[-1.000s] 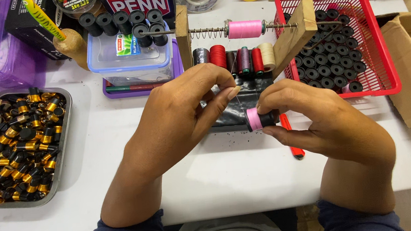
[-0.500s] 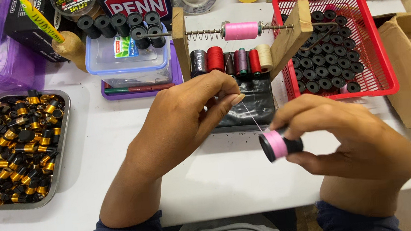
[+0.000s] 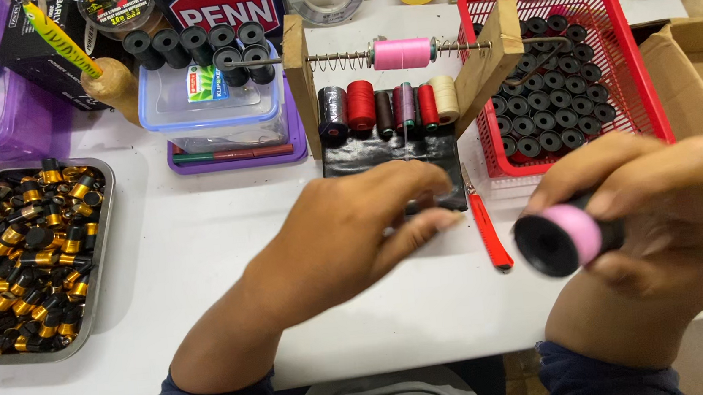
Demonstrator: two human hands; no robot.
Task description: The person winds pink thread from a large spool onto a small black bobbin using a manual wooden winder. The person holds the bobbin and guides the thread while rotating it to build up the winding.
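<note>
A pink-wound black bobbin (image 3: 570, 239), gripped in the right hand (image 3: 658, 213), is being drawn away to the frame's right; left-hand fingers (image 3: 422, 225) are now pinched empty above the counter (image 3: 202, 227), thread apparently released.

Matt black spool (image 3: 563, 240), glossy red plastic basket (image 3: 654, 124)

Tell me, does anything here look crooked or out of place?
The right wooden post of the thread rack leans sideways against the red plastic basket, while the left post stands nearly straight. Nothing looks spilled.
</note>
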